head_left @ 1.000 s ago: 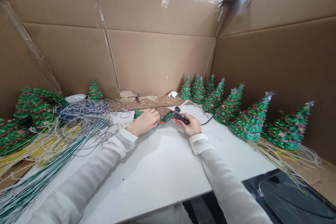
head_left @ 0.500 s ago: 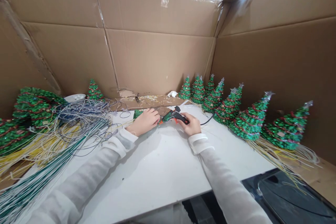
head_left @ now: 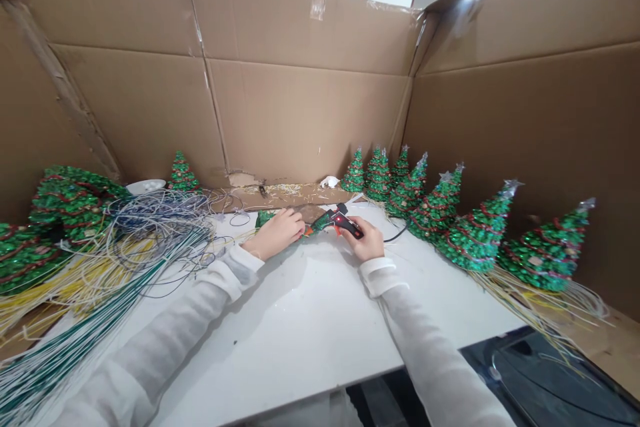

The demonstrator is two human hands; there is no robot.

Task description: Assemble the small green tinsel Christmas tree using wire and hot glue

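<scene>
My right hand (head_left: 367, 240) is wrapped round the black handle of a hot glue gun (head_left: 326, 220). The gun has a green body, an orange nozzle, an orange trigger and a lit red light. Its nozzle points left, close to the fingertips of my left hand (head_left: 281, 233). Those fingers are curled on a small green Christmas tree (head_left: 264, 217), which appears to lie on its side; a brown part, perhaps its base, shows behind the hand. Most of that tree is hidden by the hand, so the exact grip is unclear. A black cord (head_left: 397, 235) runs off to the right.
Several decorated tinsel trees (head_left: 473, 233) with silver stars stand along the right. More trees (head_left: 80, 203), a white dish (head_left: 145, 186) and a tangle of wires (head_left: 150, 220) lie left. Cardboard walls (head_left: 310, 107) surround the white board (head_left: 300, 320). A white figure (head_left: 329, 181) stands behind.
A red light now shows on the glue gun. Both hands stay nearly in place, and the whole view has shifted slightly.
</scene>
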